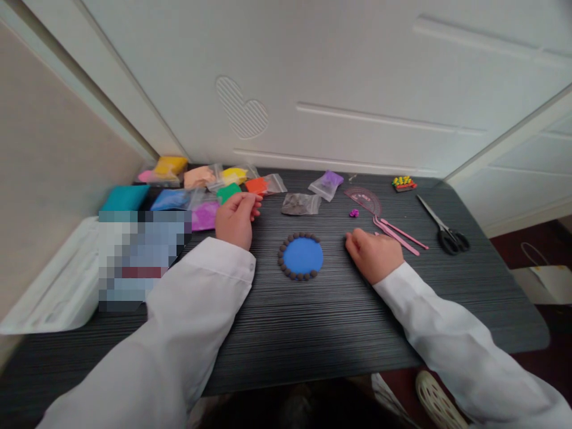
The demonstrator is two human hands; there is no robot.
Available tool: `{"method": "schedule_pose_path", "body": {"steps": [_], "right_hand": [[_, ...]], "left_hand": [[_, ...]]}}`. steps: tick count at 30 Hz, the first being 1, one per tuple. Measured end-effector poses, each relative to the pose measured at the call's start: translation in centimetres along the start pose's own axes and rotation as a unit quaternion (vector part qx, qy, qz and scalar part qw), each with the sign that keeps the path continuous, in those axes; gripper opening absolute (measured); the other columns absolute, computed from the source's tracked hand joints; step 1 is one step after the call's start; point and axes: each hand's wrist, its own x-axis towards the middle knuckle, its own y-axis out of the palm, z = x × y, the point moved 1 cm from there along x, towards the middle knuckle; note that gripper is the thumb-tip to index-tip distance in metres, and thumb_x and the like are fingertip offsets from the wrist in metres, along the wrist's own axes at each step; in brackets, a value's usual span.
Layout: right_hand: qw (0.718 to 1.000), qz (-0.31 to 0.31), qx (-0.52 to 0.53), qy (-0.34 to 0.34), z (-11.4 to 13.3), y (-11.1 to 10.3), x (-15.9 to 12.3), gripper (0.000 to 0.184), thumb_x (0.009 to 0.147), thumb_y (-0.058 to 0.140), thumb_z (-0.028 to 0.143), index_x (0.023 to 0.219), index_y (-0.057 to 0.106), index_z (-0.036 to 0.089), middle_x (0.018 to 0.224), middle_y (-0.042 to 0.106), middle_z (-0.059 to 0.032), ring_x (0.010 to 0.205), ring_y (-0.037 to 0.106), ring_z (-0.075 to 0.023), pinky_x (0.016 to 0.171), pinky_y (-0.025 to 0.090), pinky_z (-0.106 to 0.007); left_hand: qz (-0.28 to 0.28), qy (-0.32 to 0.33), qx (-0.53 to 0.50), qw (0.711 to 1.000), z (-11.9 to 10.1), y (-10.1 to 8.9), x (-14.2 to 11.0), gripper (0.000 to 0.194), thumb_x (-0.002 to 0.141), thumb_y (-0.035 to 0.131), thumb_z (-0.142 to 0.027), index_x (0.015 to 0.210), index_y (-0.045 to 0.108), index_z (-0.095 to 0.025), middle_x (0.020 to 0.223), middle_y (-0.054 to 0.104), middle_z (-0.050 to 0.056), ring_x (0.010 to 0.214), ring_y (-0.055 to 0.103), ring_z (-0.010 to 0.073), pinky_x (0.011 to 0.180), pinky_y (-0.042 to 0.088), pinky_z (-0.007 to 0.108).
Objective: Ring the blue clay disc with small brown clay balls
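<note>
A flat blue clay disc [302, 256] lies mid-table. Small dark brown clay balls [283, 269] line its left, top and bottom edge, and its right edge is bare. To the upper left of the disc, my left hand [236, 219] is closed, thumb against curled fingers, beside the green clay packet [229, 192] and the orange clay packet [257, 186]. My right hand [373, 255] rests closed on the table, right of the disc and touching or nearly touching pink tweezers [404, 243]. Whatever either hand may hold is hidden.
Behind the disc are a bag of dark clay [300, 204], a purple clay bag [328, 183], a protractor [365, 199] and a small purple lump [354, 213]. Black scissors [442, 229] lie right. Several clay packets [199, 177] and a white tray [67, 286] stand left.
</note>
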Motion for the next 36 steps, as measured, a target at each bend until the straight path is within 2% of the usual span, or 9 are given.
{"method": "schedule_pose_path", "body": {"steps": [4, 10, 16, 21, 27, 31, 36], "right_hand": [[0.998, -0.001, 0.037, -0.054, 1.0, -0.3, 0.0, 0.034, 0.085, 0.028, 0.032, 0.064, 0.051, 0.018, 0.059, 0.064, -0.0009, 0.049, 0.054, -0.0110, 0.051, 0.017, -0.028], [1.000, 0.012, -0.011, 0.026, -0.4, 0.1, 0.0, 0.036, 0.084, 0.029, 0.038, 0.064, 0.052, 0.019, 0.057, 0.063, -0.0017, 0.048, 0.054, -0.0133, 0.049, 0.014, -0.027], [0.998, 0.006, 0.038, -0.054, 0.8, -0.4, -0.1, 0.035, 0.085, 0.028, 0.033, 0.065, 0.051, 0.019, 0.059, 0.064, 0.0001, 0.049, 0.054, -0.0116, 0.051, 0.017, -0.027], [1.000, 0.020, 0.000, 0.023, -0.4, 0.0, 0.1, 0.037, 0.084, 0.028, 0.038, 0.064, 0.052, 0.018, 0.058, 0.064, -0.0019, 0.048, 0.054, -0.0126, 0.048, 0.016, -0.027], [0.998, 0.001, 0.040, -0.049, 0.9, -0.4, -0.2, 0.036, 0.085, 0.028, 0.035, 0.064, 0.051, 0.019, 0.058, 0.063, -0.0002, 0.048, 0.053, -0.0111, 0.051, 0.018, -0.027], [1.000, 0.006, 0.007, 0.024, -0.3, 0.0, 0.1, 0.038, 0.084, 0.028, 0.040, 0.063, 0.052, 0.020, 0.052, 0.061, -0.0012, 0.046, 0.051, -0.0127, 0.048, 0.015, -0.026], [0.999, -0.001, 0.015, 0.038, -1.9, 0.2, 0.5, 0.040, 0.084, 0.028, 0.042, 0.061, 0.052, 0.020, 0.050, 0.058, -0.0004, 0.043, 0.046, -0.0110, 0.046, 0.013, -0.025]], "left_hand": [[-0.003, 0.006, 0.005, 1.000, 0.2, -0.1, 0.1, 0.015, 0.071, 0.053, -0.030, 0.065, 0.063, -0.019, 0.059, 0.056, -0.001, 0.049, 0.048, 0.0080, 0.043, 0.033, 0.021], [0.003, 0.003, 0.002, 1.000, 0.2, -0.1, 0.0, 0.016, 0.071, 0.053, -0.030, 0.067, 0.063, -0.019, 0.060, 0.056, -0.001, 0.050, 0.048, 0.0074, 0.044, 0.033, 0.020], [-0.008, 0.000, 0.010, 1.000, 0.0, 0.0, 0.0, 0.017, 0.071, 0.053, -0.030, 0.066, 0.063, -0.018, 0.059, 0.056, 0.000, 0.049, 0.047, 0.0077, 0.043, 0.032, 0.021], [0.001, -0.007, 0.007, 1.000, -0.1, 0.0, 0.1, 0.016, 0.071, 0.053, -0.030, 0.065, 0.063, -0.018, 0.058, 0.056, 0.000, 0.049, 0.047, 0.0086, 0.043, 0.032, 0.022], [-0.002, -0.002, 0.008, 1.000, 0.0, 0.0, 0.1, 0.016, 0.071, 0.053, -0.030, 0.065, 0.063, -0.018, 0.059, 0.056, 0.000, 0.048, 0.047, 0.0078, 0.043, 0.032, 0.021], [0.004, -0.002, 0.002, 1.000, -0.1, 0.0, 0.1, 0.016, 0.070, 0.053, -0.028, 0.065, 0.063, -0.018, 0.059, 0.056, 0.000, 0.049, 0.047, 0.0073, 0.043, 0.032, 0.020], [0.000, -0.006, 0.002, 1.000, 0.0, 0.0, 0.1, 0.016, 0.070, 0.052, -0.029, 0.066, 0.063, -0.018, 0.059, 0.056, 0.000, 0.049, 0.047, 0.0072, 0.043, 0.032, 0.020]]}}
